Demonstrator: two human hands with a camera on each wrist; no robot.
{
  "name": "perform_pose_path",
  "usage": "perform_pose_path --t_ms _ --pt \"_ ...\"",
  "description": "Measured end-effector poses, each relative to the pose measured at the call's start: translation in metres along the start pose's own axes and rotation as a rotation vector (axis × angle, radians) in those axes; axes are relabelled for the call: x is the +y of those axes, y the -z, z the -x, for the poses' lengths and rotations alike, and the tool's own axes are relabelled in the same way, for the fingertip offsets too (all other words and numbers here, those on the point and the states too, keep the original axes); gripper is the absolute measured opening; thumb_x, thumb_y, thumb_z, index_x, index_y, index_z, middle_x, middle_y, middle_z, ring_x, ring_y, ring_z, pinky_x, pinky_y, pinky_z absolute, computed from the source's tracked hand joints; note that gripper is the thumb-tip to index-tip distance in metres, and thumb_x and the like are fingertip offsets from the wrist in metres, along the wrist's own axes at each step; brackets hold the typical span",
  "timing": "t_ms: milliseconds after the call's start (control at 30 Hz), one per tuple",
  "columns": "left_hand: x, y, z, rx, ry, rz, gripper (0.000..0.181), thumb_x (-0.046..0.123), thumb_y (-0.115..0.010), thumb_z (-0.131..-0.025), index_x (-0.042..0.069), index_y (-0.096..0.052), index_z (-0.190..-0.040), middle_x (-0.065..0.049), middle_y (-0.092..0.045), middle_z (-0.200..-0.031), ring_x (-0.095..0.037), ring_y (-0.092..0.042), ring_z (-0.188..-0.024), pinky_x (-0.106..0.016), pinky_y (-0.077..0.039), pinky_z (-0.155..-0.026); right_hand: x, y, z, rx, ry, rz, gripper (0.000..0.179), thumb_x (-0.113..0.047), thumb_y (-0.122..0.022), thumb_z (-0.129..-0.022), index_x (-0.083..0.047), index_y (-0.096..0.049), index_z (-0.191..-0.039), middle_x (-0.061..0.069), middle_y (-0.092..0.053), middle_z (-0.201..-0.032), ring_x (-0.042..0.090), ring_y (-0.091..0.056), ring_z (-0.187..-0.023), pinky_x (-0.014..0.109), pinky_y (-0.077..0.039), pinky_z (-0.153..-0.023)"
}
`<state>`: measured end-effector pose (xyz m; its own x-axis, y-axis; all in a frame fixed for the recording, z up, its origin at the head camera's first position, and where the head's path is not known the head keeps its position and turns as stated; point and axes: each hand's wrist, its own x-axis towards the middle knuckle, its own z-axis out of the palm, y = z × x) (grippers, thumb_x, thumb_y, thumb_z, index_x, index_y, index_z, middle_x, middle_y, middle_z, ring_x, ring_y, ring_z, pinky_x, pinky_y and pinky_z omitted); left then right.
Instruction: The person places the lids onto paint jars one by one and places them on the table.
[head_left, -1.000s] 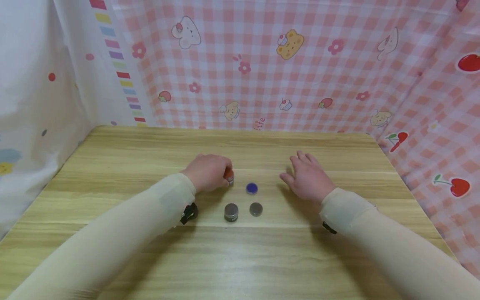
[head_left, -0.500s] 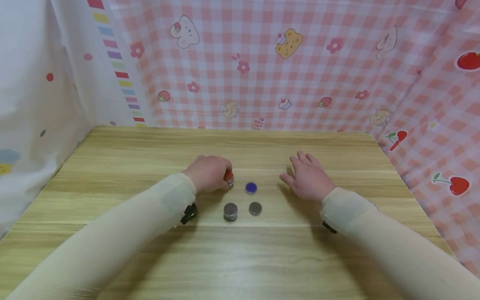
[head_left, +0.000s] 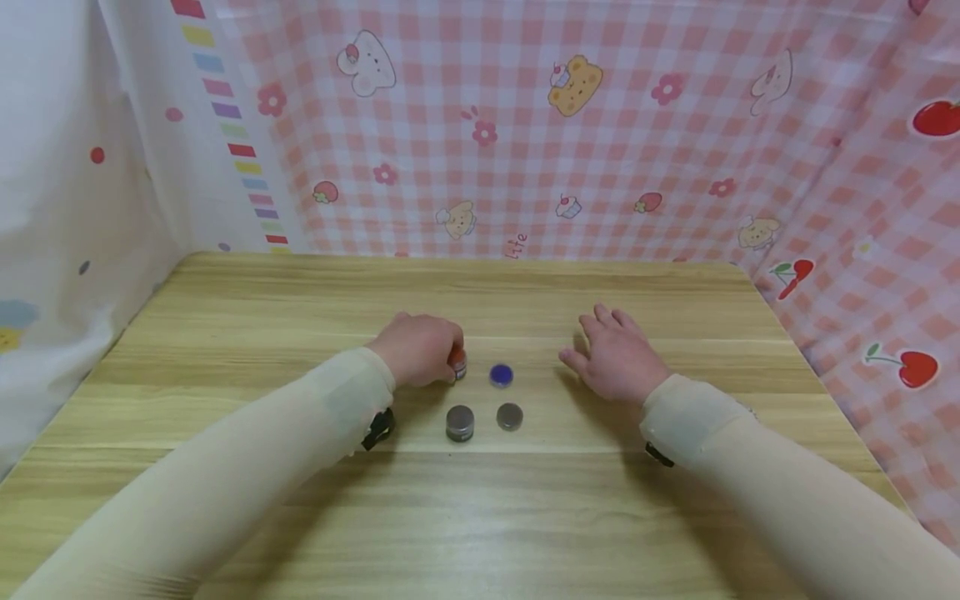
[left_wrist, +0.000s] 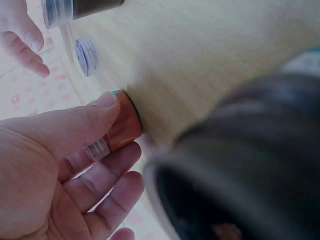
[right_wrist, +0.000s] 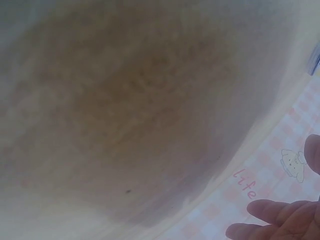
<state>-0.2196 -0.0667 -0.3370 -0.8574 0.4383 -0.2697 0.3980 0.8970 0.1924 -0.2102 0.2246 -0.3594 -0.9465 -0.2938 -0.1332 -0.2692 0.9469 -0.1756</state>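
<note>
My left hand [head_left: 420, 348] grips a small orange jar [left_wrist: 126, 125] with a clear ribbed lid, thumb on one side and fingers on the other. In the head view most of that jar is hidden behind the fingers. Just right of it lies a low blue disc-shaped piece [head_left: 502, 376] with a clear ribbed rim [left_wrist: 91, 55]. Nearer me stand a grey-brown jar [head_left: 460, 423] and, beside it, a flat grey-brown disc [head_left: 510, 417]. My right hand [head_left: 618, 358] holds nothing, its fingers spread low over the table to the right of these pieces.
The wooden table [head_left: 480, 517] runs back to a pink checked cloth [head_left: 517, 167], with more cloth at both sides. Black wrist devices [head_left: 378, 427] sit under the sleeves. A large dark rounded shape [left_wrist: 240, 150] blurs the left wrist view.
My left hand has come very slightly toward me, still gripping the orange jar. The right hand keeps its place, and the head view has shifted a little.
</note>
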Motion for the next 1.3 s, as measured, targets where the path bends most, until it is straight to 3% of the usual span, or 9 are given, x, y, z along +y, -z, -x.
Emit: perform_pose_path --t_ms 300,500,633,1300 --pt "-0.001 -0.001 0.001 -0.008 0.006 -0.002 0.025 0.027 -0.085 -0.089 0.019 -0.07 -0.106 0.005 -0.071 -0.094 -0.018 -0.064 -0.089 -0.049 -0.041 -0.106 -0.002 0.001 0.001 -0.009 -0.004 -0.003 0.073 -0.043 -0.05 -0.109 0.01 -0.036 -0.157 0.033 -0.029 -0.166 0.047 -0.016 -0.16 0.057 -0.007 -0.131" --pt "-0.005 0.004 0.003 0.008 0.002 0.006 0.059 0.035 -0.087 -0.086 0.014 -0.064 -0.136 -0.002 -0.075 -0.121 -0.023 -0.069 -0.109 -0.056 -0.036 -0.118 -0.003 0.001 0.001 -0.006 -0.002 0.002 0.074 -0.044 -0.051 -0.109 0.011 -0.036 -0.156 0.033 -0.029 -0.166 0.046 -0.016 -0.16 0.057 -0.007 -0.131" --pt "-0.01 0.008 0.006 0.01 -0.008 0.02 0.068 0.036 -0.087 -0.085 0.013 -0.06 -0.143 -0.007 -0.069 -0.139 -0.03 -0.066 -0.126 -0.061 -0.031 -0.122 -0.003 0.001 0.002 -0.011 -0.007 -0.007 0.074 -0.044 -0.051 -0.109 0.011 -0.036 -0.156 0.032 -0.029 -0.166 0.046 -0.016 -0.16 0.057 -0.007 -0.131" --pt "-0.035 0.013 0.02 0.05 0.002 0.033 0.076 0.046 -0.076 -0.095 0.014 -0.046 -0.157 -0.01 -0.053 -0.159 -0.034 -0.048 -0.149 -0.061 -0.029 -0.125 -0.011 0.002 0.006 -0.013 -0.014 -0.041 0.074 -0.046 -0.052 -0.109 0.007 -0.036 -0.158 0.03 -0.025 -0.169 0.046 -0.017 -0.161 0.057 -0.006 -0.131"
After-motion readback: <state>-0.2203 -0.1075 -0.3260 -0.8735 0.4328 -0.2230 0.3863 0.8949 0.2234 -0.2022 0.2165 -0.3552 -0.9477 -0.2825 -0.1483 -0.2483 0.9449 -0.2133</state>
